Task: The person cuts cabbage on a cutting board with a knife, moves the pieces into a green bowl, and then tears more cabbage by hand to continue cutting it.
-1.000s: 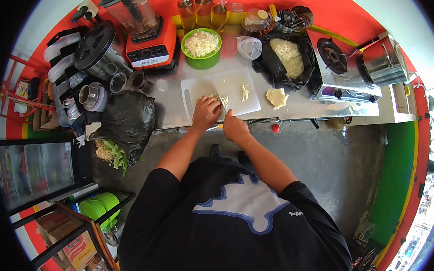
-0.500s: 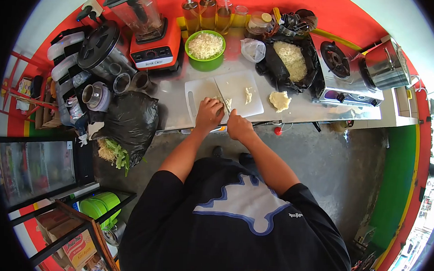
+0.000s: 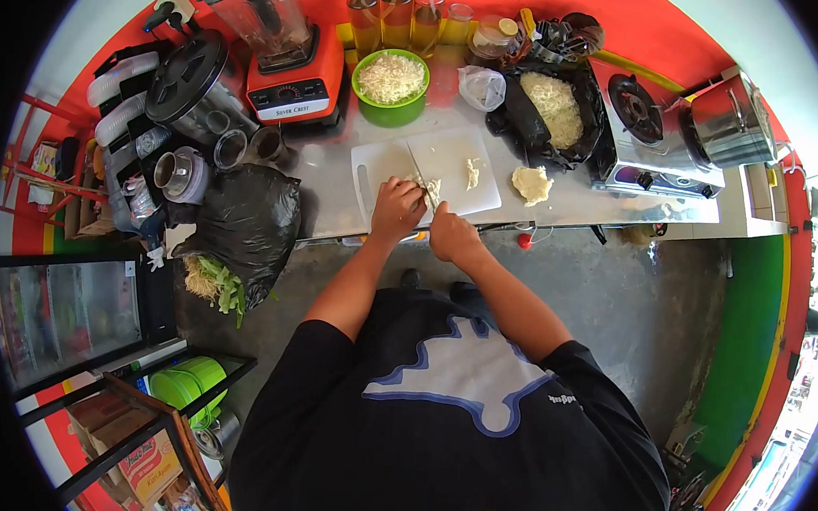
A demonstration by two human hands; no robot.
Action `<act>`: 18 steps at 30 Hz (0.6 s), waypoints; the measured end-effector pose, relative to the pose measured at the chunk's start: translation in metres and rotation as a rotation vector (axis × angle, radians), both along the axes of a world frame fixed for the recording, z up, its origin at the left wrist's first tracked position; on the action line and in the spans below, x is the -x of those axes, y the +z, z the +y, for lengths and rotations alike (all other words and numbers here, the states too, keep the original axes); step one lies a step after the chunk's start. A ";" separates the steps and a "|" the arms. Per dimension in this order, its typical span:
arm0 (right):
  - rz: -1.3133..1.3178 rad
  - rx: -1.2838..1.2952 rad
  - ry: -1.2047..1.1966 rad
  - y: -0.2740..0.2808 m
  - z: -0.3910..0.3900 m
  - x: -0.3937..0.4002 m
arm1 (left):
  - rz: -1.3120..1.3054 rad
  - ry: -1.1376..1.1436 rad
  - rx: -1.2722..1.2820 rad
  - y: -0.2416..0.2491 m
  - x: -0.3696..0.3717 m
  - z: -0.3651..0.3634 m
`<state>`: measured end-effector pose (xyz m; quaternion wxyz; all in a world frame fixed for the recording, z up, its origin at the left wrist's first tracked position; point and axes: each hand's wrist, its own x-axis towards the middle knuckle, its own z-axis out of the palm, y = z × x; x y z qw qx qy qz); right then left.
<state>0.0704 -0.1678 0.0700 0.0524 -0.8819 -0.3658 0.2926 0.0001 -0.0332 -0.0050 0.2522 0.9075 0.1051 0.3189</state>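
Observation:
On the metal counter lies a white cutting board [image 3: 469, 161]. My right hand [image 3: 454, 237] is closed round the handle of a knife [image 3: 418, 166], whose blade points away over the board. Just left of the blade, my left hand [image 3: 399, 207] has its fingers curled down on the board, pressing pale food that they mostly hide. Cut pale pieces [image 3: 433, 189] lie right of the blade, and a few more [image 3: 472, 173] sit farther right. Beyond the board's right edge rests a larger pale lump [image 3: 531, 185].
Behind the board stands a green bowl [image 3: 391, 113] of pale shreds, with a red blender [image 3: 293, 87] at its left. A black bag [image 3: 520, 122] holding more shreds and a gas stove [image 3: 659, 167] are to the right. Another black bag [image 3: 249, 224] hangs at the left edge.
The view has shifted slightly. The knife and both hands stay close together at the same part of the board, with the cut pieces slightly more spread beside the blade.

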 end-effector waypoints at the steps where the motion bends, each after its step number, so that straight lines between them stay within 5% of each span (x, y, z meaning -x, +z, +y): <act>1: -0.018 0.031 0.010 -0.002 -0.003 0.004 | 0.013 -0.007 -0.002 0.000 0.001 0.000; 18: -0.076 0.011 0.047 -0.019 -0.013 0.014 | 0.010 0.003 -0.002 -0.008 -0.003 0.007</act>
